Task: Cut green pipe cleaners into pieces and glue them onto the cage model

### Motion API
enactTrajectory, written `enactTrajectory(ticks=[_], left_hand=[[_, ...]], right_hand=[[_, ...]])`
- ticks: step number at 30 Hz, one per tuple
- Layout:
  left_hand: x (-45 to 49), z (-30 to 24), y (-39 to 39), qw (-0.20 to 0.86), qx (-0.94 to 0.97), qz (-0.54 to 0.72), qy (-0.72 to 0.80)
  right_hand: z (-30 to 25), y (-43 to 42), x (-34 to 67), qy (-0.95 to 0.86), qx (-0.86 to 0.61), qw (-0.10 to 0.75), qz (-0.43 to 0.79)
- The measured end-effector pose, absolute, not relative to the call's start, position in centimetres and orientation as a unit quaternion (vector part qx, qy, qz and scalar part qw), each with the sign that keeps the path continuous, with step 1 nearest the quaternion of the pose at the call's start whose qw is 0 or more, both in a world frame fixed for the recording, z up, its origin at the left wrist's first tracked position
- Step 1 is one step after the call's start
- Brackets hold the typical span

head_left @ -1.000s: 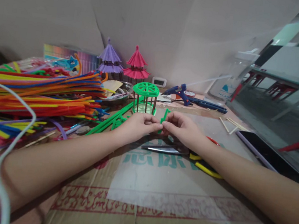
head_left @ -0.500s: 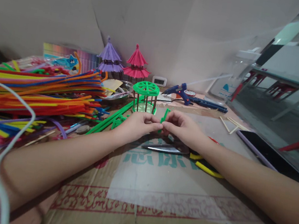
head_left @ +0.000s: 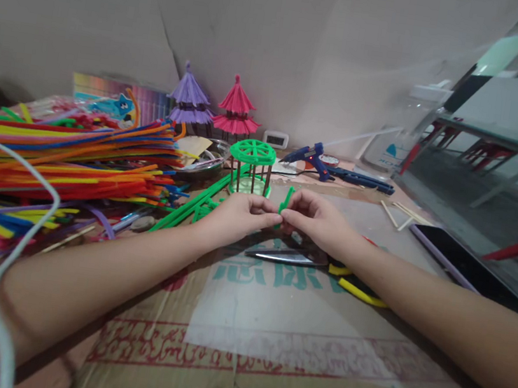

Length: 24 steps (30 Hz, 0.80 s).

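Note:
A short green pipe cleaner (head_left: 286,200) stands up between my fingertips, its lower part hidden by them. My left hand (head_left: 244,219) pinches it from the left, and my right hand (head_left: 316,220) pinches it from the other side. Just behind my hands is a small green and brown round frame (head_left: 253,153) with a spoked top on thin posts. Below my fingers lie scissors (head_left: 283,256), their handles partly hidden by my right hand. Long green pipe cleaners (head_left: 195,201) lie beside my left hand.
Bundles of coloured pipe cleaners (head_left: 66,154) fill the left side. Purple (head_left: 190,96) and pink (head_left: 236,107) pagoda models stand at the back, near a blue glue gun (head_left: 310,157). A phone (head_left: 470,265) lies right. A white cable (head_left: 18,263) crosses my left forearm.
Almost nothing differs. Both hands keep their pinch on the green pipe cleaner, whose upper tip looks slightly straighter; the view has shifted very slightly.

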<state>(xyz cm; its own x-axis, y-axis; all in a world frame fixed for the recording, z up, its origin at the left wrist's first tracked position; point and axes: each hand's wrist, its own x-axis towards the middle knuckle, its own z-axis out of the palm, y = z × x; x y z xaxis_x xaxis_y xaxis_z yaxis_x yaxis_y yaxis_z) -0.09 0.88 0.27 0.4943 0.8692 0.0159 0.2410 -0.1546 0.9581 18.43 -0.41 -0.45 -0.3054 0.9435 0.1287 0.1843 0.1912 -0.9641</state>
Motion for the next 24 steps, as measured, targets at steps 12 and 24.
enactTrajectory(ticks=[12, 24], left_hand=[[-0.05, 0.15, 0.90, 0.525, 0.682, 0.313, 0.402], [-0.15, -0.04, 0.95, 0.522, 0.690, 0.304, 0.399]], right_hand=[[-0.28, -0.55, 18.38, -0.661, -0.421, 0.403, 0.472], [-0.17, -0.69, 18.31, -0.664, -0.426, 0.402, 0.465]])
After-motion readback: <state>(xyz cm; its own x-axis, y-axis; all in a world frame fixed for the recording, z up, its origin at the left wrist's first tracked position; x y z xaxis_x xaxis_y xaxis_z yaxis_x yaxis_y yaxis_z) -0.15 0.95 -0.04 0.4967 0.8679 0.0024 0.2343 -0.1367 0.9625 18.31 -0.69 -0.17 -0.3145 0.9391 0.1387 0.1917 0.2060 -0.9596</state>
